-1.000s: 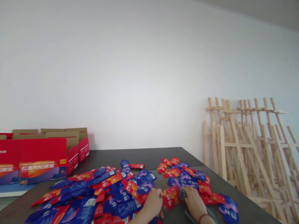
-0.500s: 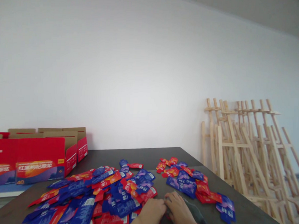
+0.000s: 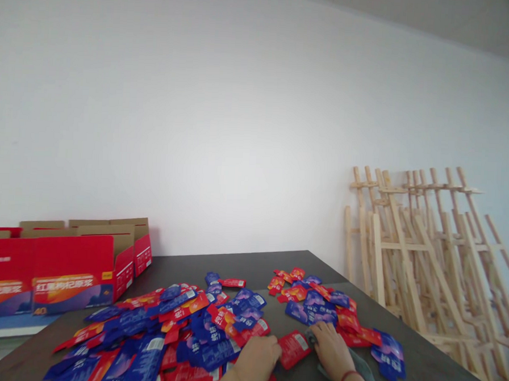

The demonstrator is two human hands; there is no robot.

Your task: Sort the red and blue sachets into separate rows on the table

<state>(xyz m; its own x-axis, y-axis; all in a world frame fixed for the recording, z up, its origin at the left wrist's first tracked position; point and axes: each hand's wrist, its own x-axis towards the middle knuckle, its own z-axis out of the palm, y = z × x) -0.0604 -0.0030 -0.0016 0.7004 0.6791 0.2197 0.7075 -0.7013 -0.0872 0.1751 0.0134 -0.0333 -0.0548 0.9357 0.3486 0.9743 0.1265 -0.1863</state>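
Observation:
A red sachet (image 3: 294, 349) with white print lies between my two hands, just above the table's front part. My left hand (image 3: 259, 358) is closed, its fingertips pinching the sachet's left end. My right hand (image 3: 330, 349) is closed over a grey-green cloth (image 3: 362, 371), part of which bunches out by the fingertips at the sachet's right end. Left of my left hand spreads a large heap of red and blue sachets (image 3: 144, 332). Beyond my right hand lies a smaller, looser group of sachets (image 3: 312, 307).
The dark table (image 3: 178, 263) reaches back to a white wall. Open red cardboard boxes (image 3: 73, 266) stand along its left side. Past the right edge several wooden easels (image 3: 400, 249) lean against the wall.
My right hand has moved right with the cloth, away from my left hand. The red sachet, hidden before, now shows between them. The view has shifted slightly.

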